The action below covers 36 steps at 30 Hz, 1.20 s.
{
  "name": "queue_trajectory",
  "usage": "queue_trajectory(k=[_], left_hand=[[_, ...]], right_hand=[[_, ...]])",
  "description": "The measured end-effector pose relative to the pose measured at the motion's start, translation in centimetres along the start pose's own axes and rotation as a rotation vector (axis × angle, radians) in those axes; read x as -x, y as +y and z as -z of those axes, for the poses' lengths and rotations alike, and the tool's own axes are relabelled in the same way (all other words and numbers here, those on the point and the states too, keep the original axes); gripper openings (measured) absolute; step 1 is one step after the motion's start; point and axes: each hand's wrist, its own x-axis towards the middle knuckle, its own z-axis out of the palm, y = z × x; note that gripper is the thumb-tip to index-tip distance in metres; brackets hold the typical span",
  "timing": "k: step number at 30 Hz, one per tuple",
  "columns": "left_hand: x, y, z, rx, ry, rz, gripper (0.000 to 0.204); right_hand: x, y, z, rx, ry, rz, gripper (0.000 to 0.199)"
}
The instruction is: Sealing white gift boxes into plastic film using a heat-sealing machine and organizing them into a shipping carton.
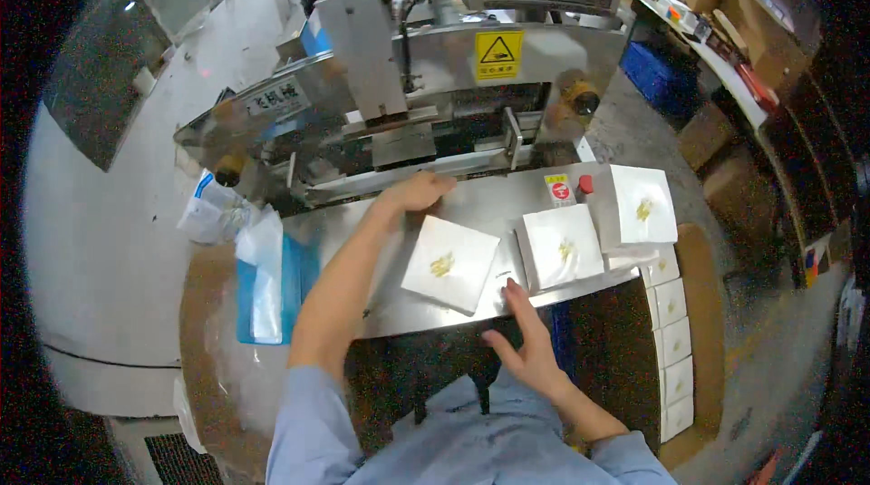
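A white square pack with a gold print [450,265], like a stack of paper napkins, lies slightly turned on the metal worktop [385,295]. Just beyond it, in front of the machine's slot, is my left hand [419,192]. Its fingers look curled together, and anything inside them is hidden. My right hand [530,344] is at the worktop's front edge, thumb and fingers apart, holding nothing. Right of the loose pack stands another white stack [562,247] with the same print. A taller white stack [637,205] is farther right.
The machine [435,77] spans the far side, with a yellow warning sign [498,54] on its panel. A red button [585,184] rises near the right stacks. A blue bin [304,276] with clear plastic bags stands left. A cardboard box [705,304] at right holds several white packs.
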Motion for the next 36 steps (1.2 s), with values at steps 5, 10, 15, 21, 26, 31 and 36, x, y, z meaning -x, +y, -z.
queue_trajectory(k=[5, 10, 15, 21, 26, 31, 36], left_hand=[[-2.2, 0.9, -0.9, -0.225, 0.014, 0.07, 0.056], [0.6, 0.5, 0.0, -0.207, 0.059, 0.073, 0.049], [15.1, 3.3, 2.0, 0.39, 0.459, -0.174, 0.042], [42.5, -16.3, 4.8, 0.624, 1.093, 0.178, 0.052], [50.5, -21.0, -2.4, -0.062, 1.499, 0.743, 0.054], [34.6, -1.0, -8.4, 0.211, 1.166, 0.188, 0.061], [21.0, 5.3, -12.2, 0.097, 0.835, -0.06, 0.08]], right_hand=[[1.2, 0.4, 0.8, -0.053, -0.041, -0.056, 0.065], [0.9, 0.4, -0.1, -0.145, -0.072, -0.034, 0.06], [1.5, 1.2, 0.2, -0.116, -0.067, -0.091, 0.057], [3.1, 1.8, -0.1, -0.204, -0.199, -0.181, 0.052], [4.9, 2.6, -1.7, -0.091, -0.191, -0.067, 0.048], [5.0, 1.2, -3.7, -0.085, -0.331, 0.016, 0.047], [7.5, 0.3, -2.9, 0.047, -0.499, -0.044, 0.051]])
